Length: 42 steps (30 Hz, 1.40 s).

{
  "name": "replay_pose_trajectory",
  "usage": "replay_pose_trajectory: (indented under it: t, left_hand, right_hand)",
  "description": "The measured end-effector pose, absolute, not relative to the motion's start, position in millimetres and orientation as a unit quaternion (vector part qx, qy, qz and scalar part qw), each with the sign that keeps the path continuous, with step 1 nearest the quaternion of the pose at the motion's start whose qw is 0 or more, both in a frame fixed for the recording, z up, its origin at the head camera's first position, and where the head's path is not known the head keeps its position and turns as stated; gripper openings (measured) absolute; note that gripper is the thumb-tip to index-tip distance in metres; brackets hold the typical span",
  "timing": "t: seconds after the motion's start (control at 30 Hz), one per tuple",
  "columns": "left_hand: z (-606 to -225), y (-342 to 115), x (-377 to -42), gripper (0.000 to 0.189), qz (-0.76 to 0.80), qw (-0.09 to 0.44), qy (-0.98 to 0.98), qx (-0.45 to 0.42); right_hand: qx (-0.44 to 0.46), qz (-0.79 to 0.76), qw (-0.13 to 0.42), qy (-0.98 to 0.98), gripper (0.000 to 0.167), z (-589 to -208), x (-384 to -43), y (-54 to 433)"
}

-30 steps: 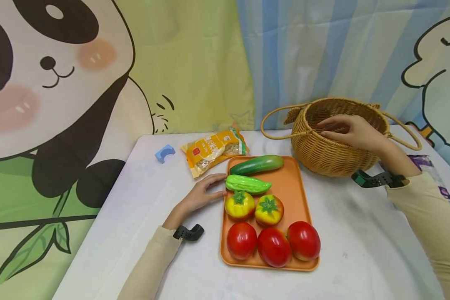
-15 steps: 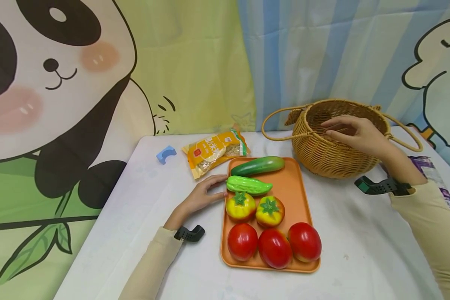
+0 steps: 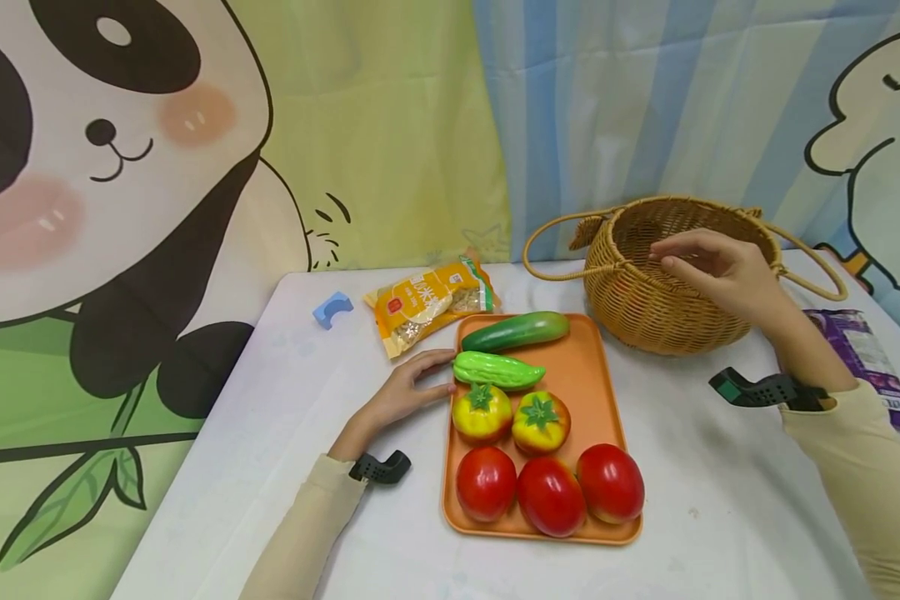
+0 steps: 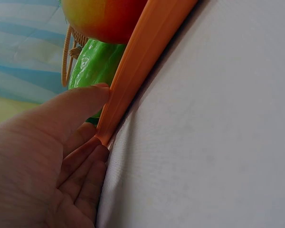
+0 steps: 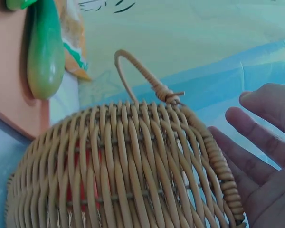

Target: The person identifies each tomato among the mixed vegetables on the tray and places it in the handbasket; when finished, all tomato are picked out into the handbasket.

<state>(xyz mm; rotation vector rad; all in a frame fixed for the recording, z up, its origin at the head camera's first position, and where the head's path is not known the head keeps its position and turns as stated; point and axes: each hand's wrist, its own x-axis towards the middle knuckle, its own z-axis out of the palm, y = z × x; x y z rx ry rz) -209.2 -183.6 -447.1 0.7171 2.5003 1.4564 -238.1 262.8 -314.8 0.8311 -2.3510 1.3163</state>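
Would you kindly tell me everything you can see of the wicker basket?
The wicker basket is round-bellied and tan-brown, woven from strands that look like rattan, with a wide open mouth, a wrapped rim and a looped handle out to each side. It stands upright on the white-covered table, near the orange tray's far right corner but apart from it. Something red shows through its weave, too hidden to identify. The right hand is at its mouth; whether they touch is unclear.
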Motion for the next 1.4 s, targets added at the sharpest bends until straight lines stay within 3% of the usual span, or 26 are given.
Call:
replay_pose_trajectory:
  t: [0.2, 0.47, 0.77, 1.07, 1.4]
  left_hand:
    - [-447, -183, -209, 0.053, 0.490, 0.081, 0.834, 0.242]
    - [-448, -182, -208, 0.052, 0.490, 0.082, 0.834, 0.240]
    - [-447, -183, -208, 0.052, 0.489, 0.081, 0.835, 0.238]
    - [-448, -183, -208, 0.053, 0.497, 0.082, 0.830, 0.240]
    - [-447, -183, -208, 0.053, 0.490, 0.081, 0.836, 0.235]
  right_hand:
    - [0.338, 0.497, 0.181, -0.779, 0.030, -321, -232, 259]
    - [0.451, 0.566, 0.117, -0.681, 0.029, -334, -225, 252]
    - [0.473, 0.520, 0.074, -0.707, 0.039, -347, -218, 237]
    - [0.484, 0.495, -0.031, -0.721, 0.034, -362, -214, 214]
    - [0.524, 0.488, -0.142, -0.683, 0.044, -383, -215, 193]
